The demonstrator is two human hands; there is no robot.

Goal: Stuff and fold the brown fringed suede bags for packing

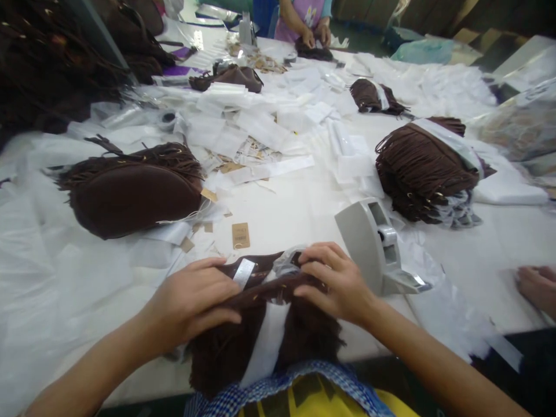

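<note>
A dark brown fringed handbag (217, 353) lies at the table's near edge, against my checked apron. My left hand (195, 298) grips its upper left edge, thumb in front and fingers behind. On the other side my right hand (332, 281) holds the upper right edge, fingers bent over it beside some clear plastic (286, 263). A white strip (267, 341) runs down the bag's front, and a shorter white piece (244, 272) shows near my left fingers. Just right of my right hand stands a grey tape dispenser (367, 243).
Another brown fringed bag (139, 197) lies at left, and banded fringed bags (428, 162) sit at right. A tan tag (240, 235) lies ahead. White paper sheets (256, 124) cover the middle. Across the table a person's hands (316, 37) handle something dark; another hand (538, 286) rests at right.
</note>
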